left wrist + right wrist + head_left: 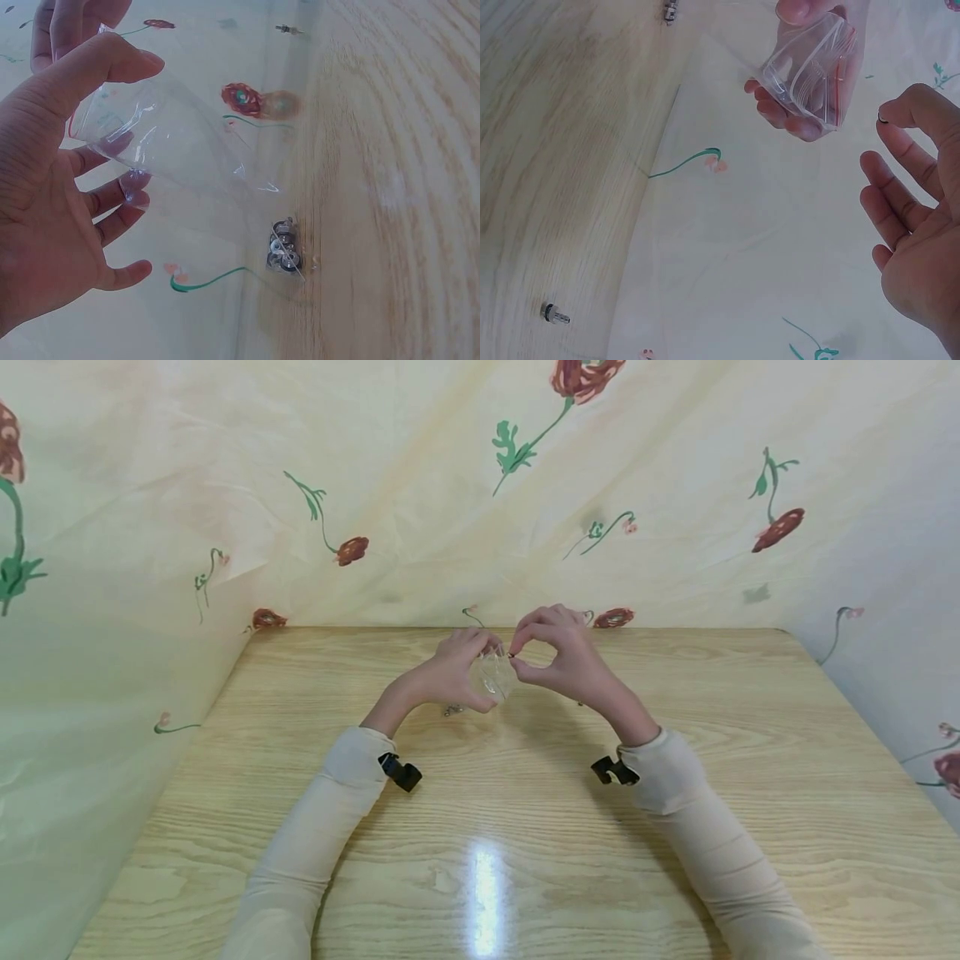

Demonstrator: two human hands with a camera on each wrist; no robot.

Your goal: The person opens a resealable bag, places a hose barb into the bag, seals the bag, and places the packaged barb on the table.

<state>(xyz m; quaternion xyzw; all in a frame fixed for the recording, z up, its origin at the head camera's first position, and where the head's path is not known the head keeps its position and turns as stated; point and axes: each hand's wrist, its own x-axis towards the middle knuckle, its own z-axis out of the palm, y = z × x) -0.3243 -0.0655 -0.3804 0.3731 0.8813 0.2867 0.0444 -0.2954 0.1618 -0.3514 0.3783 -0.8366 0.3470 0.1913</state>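
My left hand holds a clear zip bag by its top, the thumb on the near side and fingers behind. The red line of the bag's seal shows, and its mouth bulges a little apart in the right wrist view. Opposite the mouth, my right hand pinches a tiny dark piece between thumb and index finger; most of it is hidden. Several small metal fittings with dark rings cluster by the bag's lower end; whether the film encloses them I cannot tell.
One separate metal fitting with a dark ring lies on the wooden table, below my right hand. A flowered cloth hangs behind the table's far edge and along both sides.
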